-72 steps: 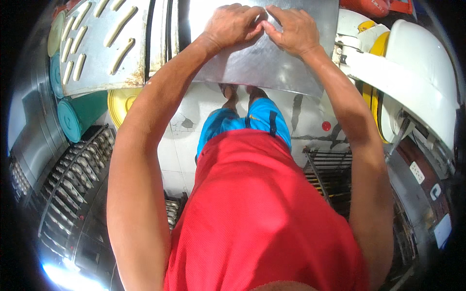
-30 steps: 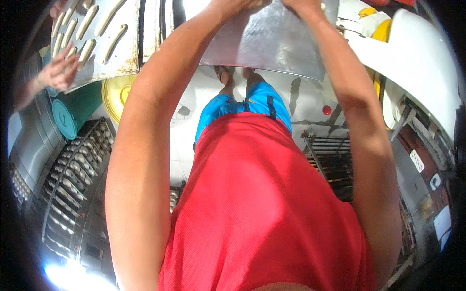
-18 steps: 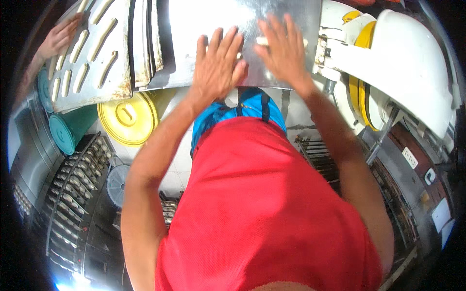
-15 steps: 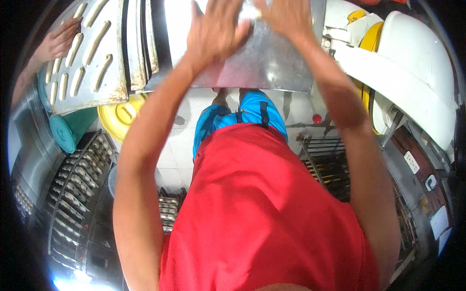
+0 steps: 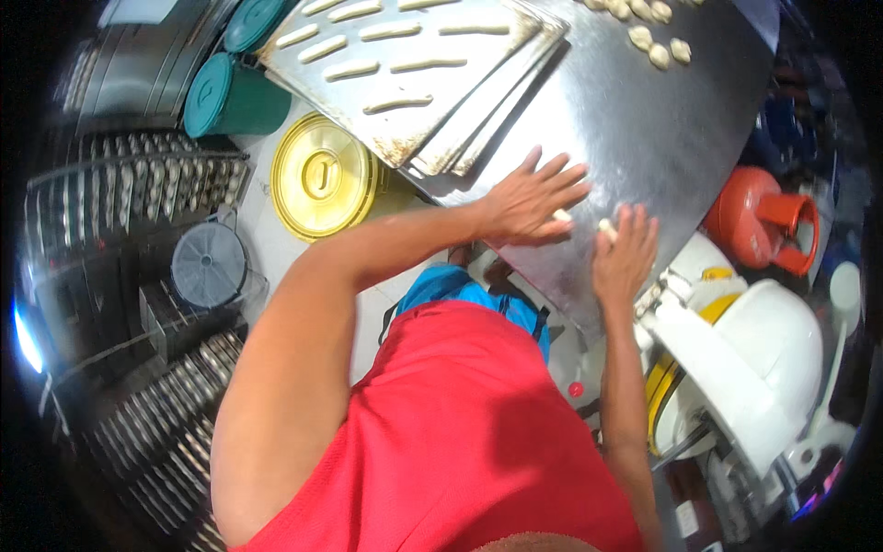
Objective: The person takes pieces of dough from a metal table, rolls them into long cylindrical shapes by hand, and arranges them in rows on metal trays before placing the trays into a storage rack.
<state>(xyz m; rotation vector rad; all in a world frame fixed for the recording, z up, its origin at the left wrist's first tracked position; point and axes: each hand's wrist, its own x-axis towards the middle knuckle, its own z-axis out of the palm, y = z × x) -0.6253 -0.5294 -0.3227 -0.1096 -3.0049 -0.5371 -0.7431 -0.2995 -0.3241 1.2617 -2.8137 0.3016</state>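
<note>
At two o'clock, pale cream, round-ended dough (image 5: 607, 229) lies partly under the left hand (image 5: 532, 201) and right hand (image 5: 624, 256), both spread.

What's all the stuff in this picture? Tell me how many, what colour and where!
Table: one, silver, top middle
Trays: at least three, greyish, overlapping, table's left part
Dough strips: about ten, cream, on the uppermost tray
Dough lumps: at least seven, cream, table's far end
Dough bits: two showing, cream, table's near part; maybe joined
Bins: two, green, upper left
Bucket: one, yellow, left of the table
Round lid: one, grey, left
Racks: at least two, dark, far left
Gas cylinder: one, orange-red, right
Machine: one, white and yellow, right
Small disc: one, red, floor
Shirt: one, red, bottom middle
Shorts: one pair, blue, centre
Left hand, right hand: bare, fingers spread, at the dough bits
</note>
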